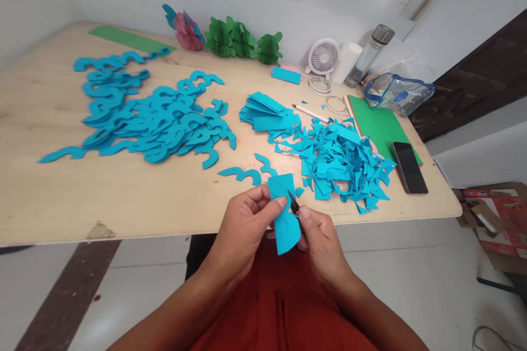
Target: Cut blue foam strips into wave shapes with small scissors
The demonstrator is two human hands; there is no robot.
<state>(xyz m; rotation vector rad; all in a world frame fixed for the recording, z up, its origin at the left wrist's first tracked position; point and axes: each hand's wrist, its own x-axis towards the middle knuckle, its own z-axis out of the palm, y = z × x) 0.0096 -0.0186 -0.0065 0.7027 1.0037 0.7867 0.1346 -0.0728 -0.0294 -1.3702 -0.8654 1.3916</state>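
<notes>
At the table's front edge my left hand point(247, 222) pinches a blue paper strip point(285, 225) between thumb and fingers. The strip has a curved line drawn on it and a rounded cut along its right side. My right hand point(323, 236) is closed on dark scissors point(293, 204), whose blades lie at the strip's right edge. Just beyond the hands are wavy blue cut pieces point(242, 174). Farther off lies a stack of blue rectangles point(269, 112), with a heap of blue scraps point(337, 159) to its right.
A large pile of wavy blue pieces point(160, 120) covers the table's left half. Green paper ornaments point(236, 38), a small fan point(324, 57) and a bottle point(370, 55) stand along the wall. A phone point(409, 167) lies at the right beside green sheets point(381, 126).
</notes>
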